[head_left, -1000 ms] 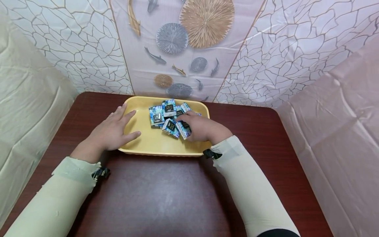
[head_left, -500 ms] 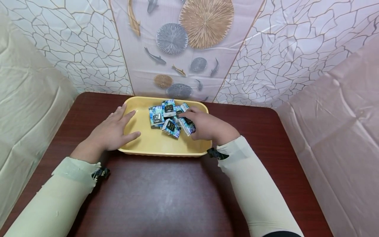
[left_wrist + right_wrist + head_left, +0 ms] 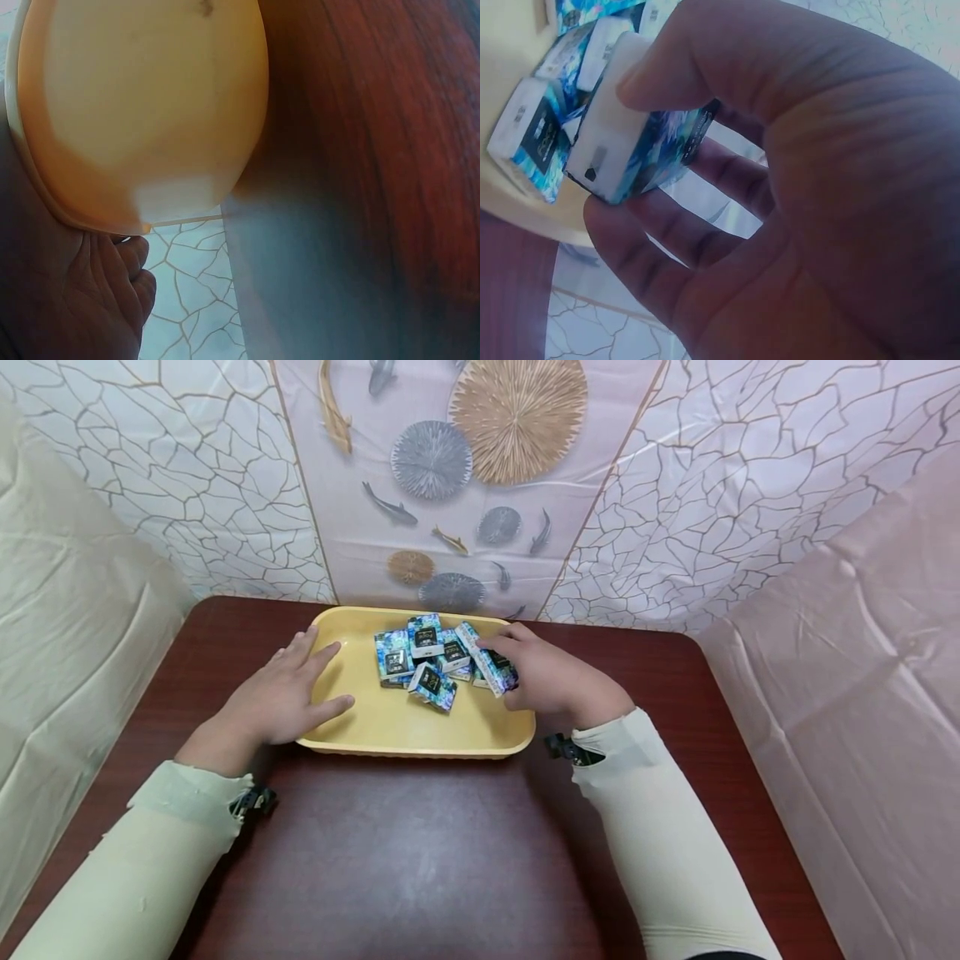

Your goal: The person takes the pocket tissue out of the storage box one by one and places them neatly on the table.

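A yellow plastic tray (image 3: 375, 727) stands on the table near the back wall. My left hand (image 3: 281, 693) rests at its left rim with the fingers spread; in the left wrist view the curved rim runs along the palm. Over the tray's right side, my right hand (image 3: 562, 677) grips a small blue patterned box (image 3: 487, 664) with a black label. The right wrist view shows the thumb on the box's white side (image 3: 604, 135) and fingertips underneath. Several matching boxes lie in a heap to its left, among them a tilted box (image 3: 432, 686) at the front and a left box (image 3: 394, 654).
The dark red-brown table (image 3: 420, 860) stretches in front of the tray and to both sides. A patterned cloth wall (image 3: 480, 468) rises right behind the tray. Pale cloth drapes (image 3: 840, 710) hang at the left and right.
My right hand has moved right, drawing its box away from the heap toward the tray's right rim and uncovering boxes beneath. The left hand keeps its place at the left rim.
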Motion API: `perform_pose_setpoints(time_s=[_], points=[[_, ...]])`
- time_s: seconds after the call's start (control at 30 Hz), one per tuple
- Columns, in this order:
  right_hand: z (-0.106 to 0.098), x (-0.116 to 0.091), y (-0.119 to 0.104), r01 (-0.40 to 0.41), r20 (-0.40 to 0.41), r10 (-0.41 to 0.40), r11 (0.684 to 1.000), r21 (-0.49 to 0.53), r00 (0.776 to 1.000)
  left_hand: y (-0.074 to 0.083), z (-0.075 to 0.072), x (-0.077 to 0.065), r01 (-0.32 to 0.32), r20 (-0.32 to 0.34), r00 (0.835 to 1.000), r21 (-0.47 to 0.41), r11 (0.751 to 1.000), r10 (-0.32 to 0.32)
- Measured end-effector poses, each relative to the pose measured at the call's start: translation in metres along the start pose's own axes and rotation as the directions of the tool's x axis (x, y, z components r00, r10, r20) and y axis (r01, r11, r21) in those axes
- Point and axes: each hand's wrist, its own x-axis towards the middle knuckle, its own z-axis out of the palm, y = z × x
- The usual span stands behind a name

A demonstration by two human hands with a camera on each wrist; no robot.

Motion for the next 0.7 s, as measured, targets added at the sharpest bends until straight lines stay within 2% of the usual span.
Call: perform_pose_setpoints(time_s=[0.43,0.7], points=[[0.003,-0.005,0.030,-0.005,-0.069,0.005,1.000,0.008,0.998,-0.001,0.001,0.000,-0.006,-0.011,1.000,-0.002,1.000,0.006],[0.006,-0.010,0.048,-0.040,-0.105,0.043,0.999,0.031,0.994,-0.002,0.001,-0.001,-0.019,-0.021,1.000,0.003,1.000,0.019]])
